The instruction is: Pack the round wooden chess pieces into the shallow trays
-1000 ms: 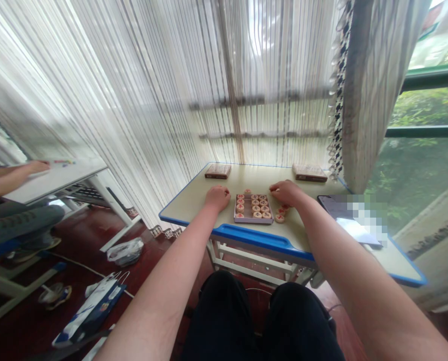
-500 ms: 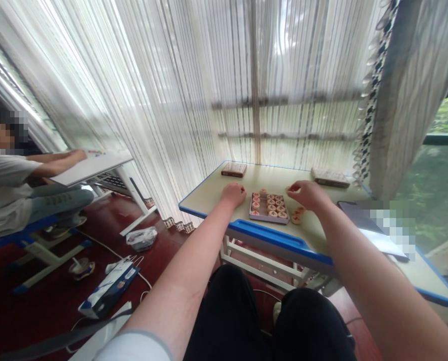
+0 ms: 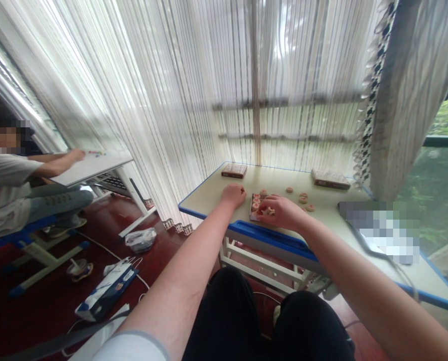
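A shallow box [image 3: 251, 213] of round wooden Chinese chess pieces lies near the table's front edge. Red-marked pieces [image 3: 256, 202] show along its left side; my right hand [image 3: 282, 211] covers most of the rest. That hand's thumb and fingers are pinched at a chess piece [image 3: 271, 211] over the box. Left of the box rests my left hand [image 3: 234, 195], its fingers curled in, and what they may hold is hidden. One loose piece [image 3: 263, 192] lies just behind the box. Several more loose pieces [image 3: 303, 199] are scattered beyond my right hand.
Two flat boxes stand at the table's back, one left [image 3: 234, 171] and one right [image 3: 330, 178]. A dark, partly blurred flat object [image 3: 353, 220] lies on the right side. Another person [image 3: 5, 175] sits at a white table [image 3: 114, 160] on the left.
My right hand has moved left and toward me, from the loose pieces on the right to over the box. My left hand has hardly moved.
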Demonstrator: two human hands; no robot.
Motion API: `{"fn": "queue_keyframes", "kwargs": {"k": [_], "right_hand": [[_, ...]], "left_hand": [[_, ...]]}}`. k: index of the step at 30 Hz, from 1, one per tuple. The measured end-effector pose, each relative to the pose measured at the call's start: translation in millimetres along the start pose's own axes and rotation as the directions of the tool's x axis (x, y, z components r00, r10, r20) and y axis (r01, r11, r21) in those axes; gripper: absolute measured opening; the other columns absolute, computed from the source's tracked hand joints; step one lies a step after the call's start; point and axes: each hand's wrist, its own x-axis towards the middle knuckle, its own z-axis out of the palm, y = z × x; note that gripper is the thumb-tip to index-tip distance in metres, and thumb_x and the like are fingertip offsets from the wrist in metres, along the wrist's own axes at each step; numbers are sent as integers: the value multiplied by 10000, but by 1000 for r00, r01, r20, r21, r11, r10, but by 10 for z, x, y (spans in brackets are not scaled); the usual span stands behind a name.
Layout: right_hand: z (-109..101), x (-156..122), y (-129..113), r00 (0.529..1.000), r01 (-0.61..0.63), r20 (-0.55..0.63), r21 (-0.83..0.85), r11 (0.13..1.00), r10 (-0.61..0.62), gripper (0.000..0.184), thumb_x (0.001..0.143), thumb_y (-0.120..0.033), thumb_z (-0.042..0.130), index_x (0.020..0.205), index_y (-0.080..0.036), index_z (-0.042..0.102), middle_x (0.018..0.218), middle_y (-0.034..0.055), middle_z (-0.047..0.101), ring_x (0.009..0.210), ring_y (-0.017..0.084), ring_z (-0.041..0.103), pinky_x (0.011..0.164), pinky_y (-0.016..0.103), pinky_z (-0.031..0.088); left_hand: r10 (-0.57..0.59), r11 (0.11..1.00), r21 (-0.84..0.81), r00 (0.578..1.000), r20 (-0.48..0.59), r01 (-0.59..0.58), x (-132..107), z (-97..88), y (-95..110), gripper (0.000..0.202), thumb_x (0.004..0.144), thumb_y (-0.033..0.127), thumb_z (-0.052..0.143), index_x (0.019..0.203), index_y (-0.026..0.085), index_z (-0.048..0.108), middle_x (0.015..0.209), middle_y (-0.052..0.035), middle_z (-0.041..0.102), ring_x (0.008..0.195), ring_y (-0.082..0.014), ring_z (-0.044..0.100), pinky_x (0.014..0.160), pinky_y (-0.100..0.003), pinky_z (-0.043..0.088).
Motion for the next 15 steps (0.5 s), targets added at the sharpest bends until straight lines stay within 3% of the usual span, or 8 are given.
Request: {"fn": "queue_keyframes", "kwargs": {"k": [6,15], "right_hand": [[70,14,-14,1000,-31,3,-69,997,31,261,764,-460,585,792,-209,649,828,61,647,830,193,563,738,290,430],[114,73,-99,984,-174,5,-194,966,178,284,787,-489,538,739,-223,627,821,54,654,850,208,544,724,299,415]], "left_hand": [[-21,1000,22,1000,13,20,16,-13,17,263,794,291,449,902,192,669,981,-77,640,954,-208,546,875,-312,405],[-26,1000,9,1000,1,26,24,-28,33,261,793,298,464,903,183,671,970,-88,642,953,-221,554,879,-327,413]]}}
